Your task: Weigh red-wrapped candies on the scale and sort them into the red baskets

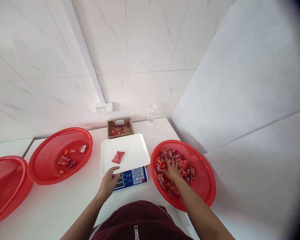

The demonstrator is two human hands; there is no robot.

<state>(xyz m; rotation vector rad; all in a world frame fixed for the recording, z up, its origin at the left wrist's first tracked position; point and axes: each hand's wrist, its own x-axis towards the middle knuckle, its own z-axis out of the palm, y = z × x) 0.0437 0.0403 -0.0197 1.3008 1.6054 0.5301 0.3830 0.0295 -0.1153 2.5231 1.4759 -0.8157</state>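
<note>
My right hand (173, 170) rests with spread fingers on the many small red packets (182, 163) heaped in the right red basket (207, 180). Near the front left edge of the white tray (135, 146), my left hand (110, 183) hovers with thumb and fingers apart and nothing between them. It partly covers the display of the blue scale (132, 176), which sits under the tray. One red packet (118, 157) lies on the tray, a little beyond my left hand.
A red basket (47, 176) with several packets stands on the left, beside another red basket (7, 206) at the edge of view. Behind the tray is a cardboard box (120, 135) holding red packets. A clear bottle (151, 116) stands by the wall.
</note>
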